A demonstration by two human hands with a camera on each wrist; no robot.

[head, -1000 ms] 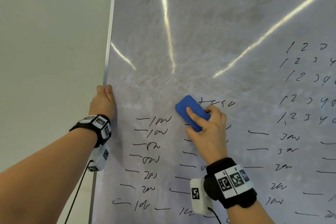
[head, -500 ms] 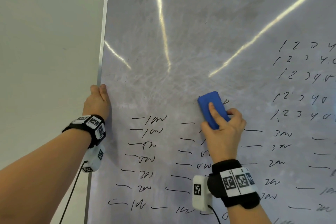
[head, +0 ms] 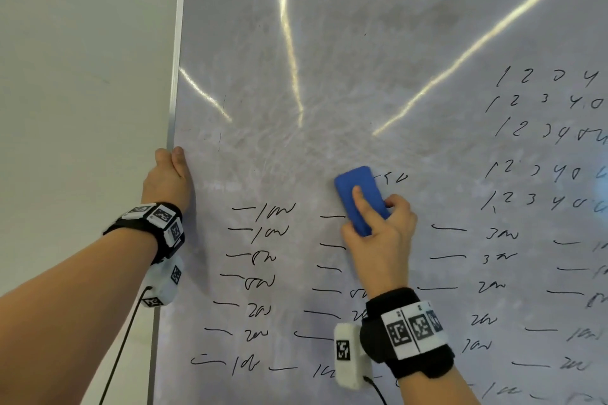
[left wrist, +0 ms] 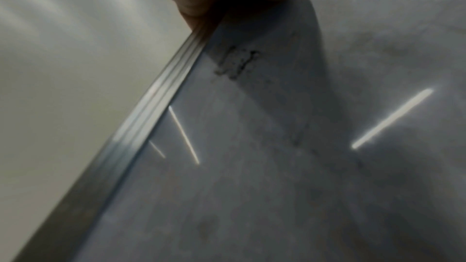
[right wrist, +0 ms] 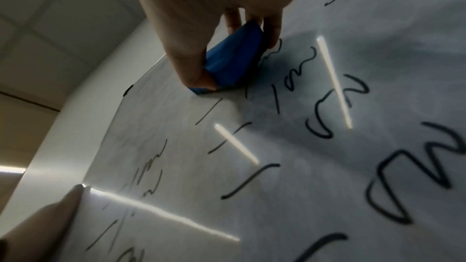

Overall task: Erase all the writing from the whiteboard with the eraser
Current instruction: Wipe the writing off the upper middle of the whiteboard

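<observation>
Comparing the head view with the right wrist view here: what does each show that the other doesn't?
Only the head view shows the left hand gripping the whiteboard's metal edge, the rows of numbers at right, and both wrist bands. Only the right wrist view shows the ceiling and the thumb pinching the eraser's side. Both show the right hand holding the blue eraser on the whiteboard, with unerased writing below it.

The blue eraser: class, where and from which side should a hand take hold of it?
Hold the eraser by its two long edges, coming from below, as the right hand does. It lies flat on the whiteboard, so only its back and edges are free.
</observation>
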